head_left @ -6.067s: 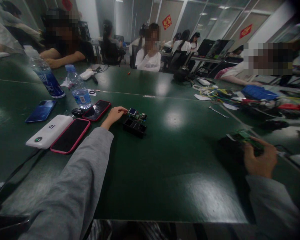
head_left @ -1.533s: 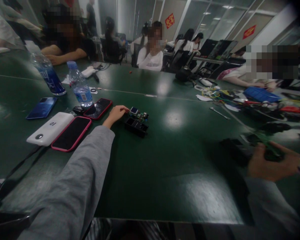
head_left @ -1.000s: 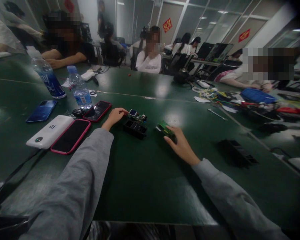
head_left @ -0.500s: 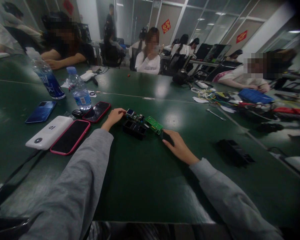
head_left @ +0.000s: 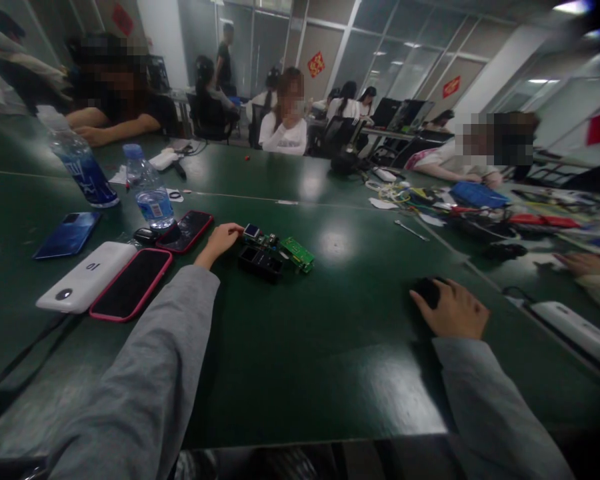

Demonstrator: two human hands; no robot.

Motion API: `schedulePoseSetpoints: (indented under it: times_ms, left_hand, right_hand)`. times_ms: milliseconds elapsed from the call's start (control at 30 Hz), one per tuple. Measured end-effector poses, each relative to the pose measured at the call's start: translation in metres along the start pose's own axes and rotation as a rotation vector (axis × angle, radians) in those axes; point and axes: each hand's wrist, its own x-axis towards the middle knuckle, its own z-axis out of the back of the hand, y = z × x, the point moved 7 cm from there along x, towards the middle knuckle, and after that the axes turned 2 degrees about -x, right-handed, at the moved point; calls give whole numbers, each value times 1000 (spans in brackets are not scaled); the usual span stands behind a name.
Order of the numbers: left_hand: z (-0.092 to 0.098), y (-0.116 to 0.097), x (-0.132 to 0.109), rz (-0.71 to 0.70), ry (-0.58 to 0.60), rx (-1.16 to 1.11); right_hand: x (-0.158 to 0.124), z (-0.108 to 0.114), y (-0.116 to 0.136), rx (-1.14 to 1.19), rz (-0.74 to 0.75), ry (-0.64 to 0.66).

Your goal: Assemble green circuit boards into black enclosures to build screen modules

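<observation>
My left hand (head_left: 221, 241) has its fingertips at the left edge of a circuit board with a small square screen (head_left: 251, 231), seeming to pinch it; the thumb is hidden. Just in front of that board lies an open black plastic case (head_left: 260, 264). A green circuit board (head_left: 298, 254) rests tilted to the right, close to the other board. Well off to the right, my right hand (head_left: 453, 308) is closed over a black plastic housing (head_left: 427, 291) on the table, covering most of it.
Phones (head_left: 131, 283), a white power bank (head_left: 87, 277) and two water bottles (head_left: 153, 193) stand or lie at left. A wrench (head_left: 411, 231) lies beyond my right hand, near tangled cables and a blue tray (head_left: 479, 195). Another person's hand (head_left: 587, 263) is at the right edge.
My right hand has left the green board and moved right, onto the black housing. My left hand stays at the screen board. Another person's hand has appeared at far right.
</observation>
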Motion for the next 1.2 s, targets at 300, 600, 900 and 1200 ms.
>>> schedulePoseSetpoints:
  times_ms: [300, 600, 900, 1200]
  left_hand:
    - [1, 0, -2, -10, 1, -11]
    - [3, -2, -6, -7, -4, -19]
    - [2, 0, -5, -5, -13, 2]
    - [1, 4, -6, -17, -13, -21]
  right_hand:
    - [-9, -5, 40, 137, 160, 4]
    - [-9, -11, 12, 183, 62, 67]
    - [-39, 3, 56, 389, 68, 157]
    - [-64, 44, 139, 357, 370, 52]
